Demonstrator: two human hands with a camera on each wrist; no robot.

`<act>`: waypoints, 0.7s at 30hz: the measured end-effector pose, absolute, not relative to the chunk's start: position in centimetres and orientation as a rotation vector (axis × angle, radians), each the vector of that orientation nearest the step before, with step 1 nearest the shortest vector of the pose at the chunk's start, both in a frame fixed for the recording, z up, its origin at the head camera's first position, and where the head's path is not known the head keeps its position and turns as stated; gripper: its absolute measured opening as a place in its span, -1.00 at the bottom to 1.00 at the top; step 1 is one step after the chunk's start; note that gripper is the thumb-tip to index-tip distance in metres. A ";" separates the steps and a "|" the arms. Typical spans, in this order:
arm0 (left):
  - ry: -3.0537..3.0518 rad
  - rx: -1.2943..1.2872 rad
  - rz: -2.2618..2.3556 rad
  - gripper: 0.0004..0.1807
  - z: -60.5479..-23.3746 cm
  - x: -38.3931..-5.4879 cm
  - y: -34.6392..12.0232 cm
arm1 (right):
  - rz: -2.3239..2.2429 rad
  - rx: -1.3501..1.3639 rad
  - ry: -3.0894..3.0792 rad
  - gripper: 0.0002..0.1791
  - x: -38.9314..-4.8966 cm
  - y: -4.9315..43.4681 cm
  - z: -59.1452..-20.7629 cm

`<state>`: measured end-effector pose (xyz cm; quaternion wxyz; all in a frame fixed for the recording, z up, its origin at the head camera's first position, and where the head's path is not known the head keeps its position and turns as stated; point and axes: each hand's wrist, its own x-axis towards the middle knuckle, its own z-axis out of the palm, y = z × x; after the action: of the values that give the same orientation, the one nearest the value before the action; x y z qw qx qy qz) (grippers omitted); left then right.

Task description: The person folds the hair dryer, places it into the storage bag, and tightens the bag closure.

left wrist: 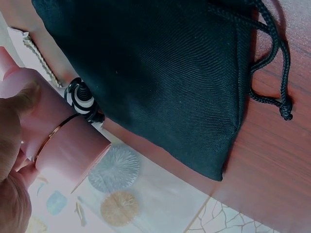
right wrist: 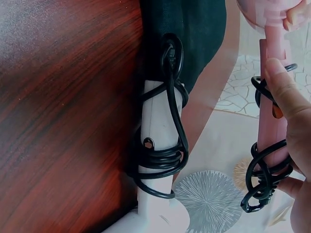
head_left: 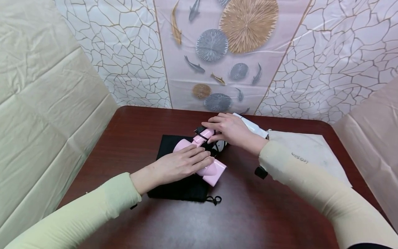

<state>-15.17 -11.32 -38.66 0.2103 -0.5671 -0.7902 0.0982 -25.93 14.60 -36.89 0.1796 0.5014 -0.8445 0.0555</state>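
Gripping pink hairdryer (head_left: 212,170), hands (head_left: 180,162) (head_left: 231,129) outstretched

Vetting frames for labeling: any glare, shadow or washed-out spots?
Head: pale glare on the tabletop, near side; left wrist: left hand looks shaded, backdrop partly washed out; right wrist: sheen on the wood at upper left, black bag dark with little detail.

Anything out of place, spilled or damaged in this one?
Nothing clearly stands out; no spill or damage shows. The left hand and right hand hold the pink hair dryer over the black bag. The white hair dryer lies close by, its cord looped around the handle.
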 end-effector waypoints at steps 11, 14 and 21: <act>-2.153 -1.536 0.229 -0.50 -38.9 -15.6 -10.6 | 0.148 1.320 -2.418 -0.30 -25.5 14.7 -37.2; -2.147 -1.515 0.216 -0.50 -39.0 -15.8 -10.5 | 0.146 1.291 -2.412 -0.32 -25.4 14.7 -37.2; -2.163 -1.500 0.171 -0.50 -38.8 -16.4 -10.1 | 0.188 1.317 -2.414 -0.34 -25.8 15.4 -36.8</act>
<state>-16.42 -10.07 -38.76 0.2491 -0.5506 -0.7943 0.0630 -25.76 15.44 -36.83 0.1913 0.4691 -0.8596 0.0668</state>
